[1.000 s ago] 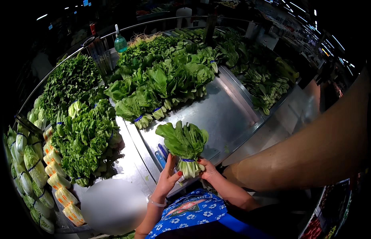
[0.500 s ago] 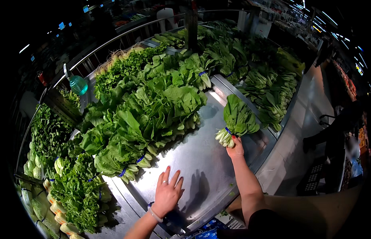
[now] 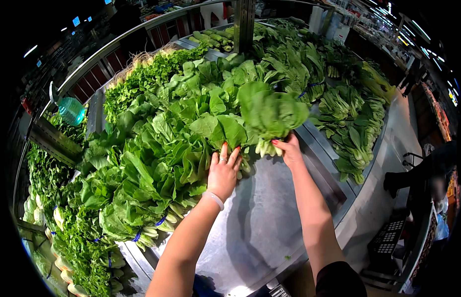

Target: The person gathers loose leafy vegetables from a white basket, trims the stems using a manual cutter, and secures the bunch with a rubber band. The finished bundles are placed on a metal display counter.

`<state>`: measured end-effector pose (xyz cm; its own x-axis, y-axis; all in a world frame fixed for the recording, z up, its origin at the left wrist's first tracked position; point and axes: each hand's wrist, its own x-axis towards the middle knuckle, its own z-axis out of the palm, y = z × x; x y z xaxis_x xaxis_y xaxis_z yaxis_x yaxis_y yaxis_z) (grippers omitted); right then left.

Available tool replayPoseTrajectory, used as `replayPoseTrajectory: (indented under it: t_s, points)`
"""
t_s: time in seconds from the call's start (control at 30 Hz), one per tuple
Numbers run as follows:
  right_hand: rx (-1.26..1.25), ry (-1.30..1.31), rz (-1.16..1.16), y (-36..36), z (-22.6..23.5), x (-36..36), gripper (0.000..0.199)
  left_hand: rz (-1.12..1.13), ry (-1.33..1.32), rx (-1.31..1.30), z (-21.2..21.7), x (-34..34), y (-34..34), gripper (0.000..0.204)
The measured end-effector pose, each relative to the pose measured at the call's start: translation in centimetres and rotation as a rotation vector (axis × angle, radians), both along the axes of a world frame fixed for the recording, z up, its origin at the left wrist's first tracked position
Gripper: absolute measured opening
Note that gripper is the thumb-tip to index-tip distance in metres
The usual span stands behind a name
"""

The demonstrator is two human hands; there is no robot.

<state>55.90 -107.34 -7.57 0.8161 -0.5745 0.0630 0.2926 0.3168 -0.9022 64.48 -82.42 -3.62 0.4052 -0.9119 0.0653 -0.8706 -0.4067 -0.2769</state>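
My right hand point(image 3: 290, 149) grips a bunch of leafy greens point(image 3: 273, 111) by its pale stems. The leaves are smeared by motion and stand upright at the right end of the long heap of leafy greens point(image 3: 156, 153). With fingers stretched out, my left hand point(image 3: 223, 172) rests its fingertips against leaves at the heap's near edge, holding nothing. Blue bands point(image 3: 137, 234) tie some bunches at the heap's near left end. The heap lies on a metal display counter point(image 3: 262, 213), whose bare sheet stretches between my forearms.
A raised metal divider point(image 3: 322, 148) separates more bok choy point(image 3: 357, 148) on the right. Curly greens point(image 3: 87, 247) lie at the near left. A green-blue spray bottle point(image 3: 71, 111) hangs on the far-left rail. A metal post point(image 3: 244, 24) rises at the back.
My right hand has carried the bunch left and away from me to the heap. My left hand has moved forward from above the bare metal to the leaves. The view has shifted slightly.
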Motion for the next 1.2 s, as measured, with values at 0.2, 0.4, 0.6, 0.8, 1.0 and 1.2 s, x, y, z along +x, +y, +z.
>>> replayPoseTrajectory:
  t_s: [0.2,0.4,0.6,0.8,1.0,1.2]
  points:
    - [-0.774,0.705,0.004,-2.5,-6.6,6.9,0.078,-0.087,0.057,-0.033,2.0,-1.1,-1.2,0.049]
    - [-1.036,0.713,-0.024,0.8,-4.3,5.2,0.073,-0.218,0.228,-0.268,6.1,-5.7,6.4,0.043]
    - [-1.239,0.66,-0.171,2.4,-5.0,6.7,0.093,-0.133,0.467,-0.368,7.4,-11.3,13.1,0.037]
    - [-1.154,0.848,-0.18,1.7,-2.6,4.8,0.104,0.093,0.559,-0.619,9.7,-16.1,22.6,0.039]
    - [-1.081,0.494,-0.522,6.5,-1.9,0.0,0.063,0.426,0.434,-0.858,8.2,-25.3,37.5,0.042]
    - [-0.877,0.077,-0.04,29.0,5.5,-2.6,0.051,0.974,0.323,-1.063,5.6,-44.2,50.1,0.028]
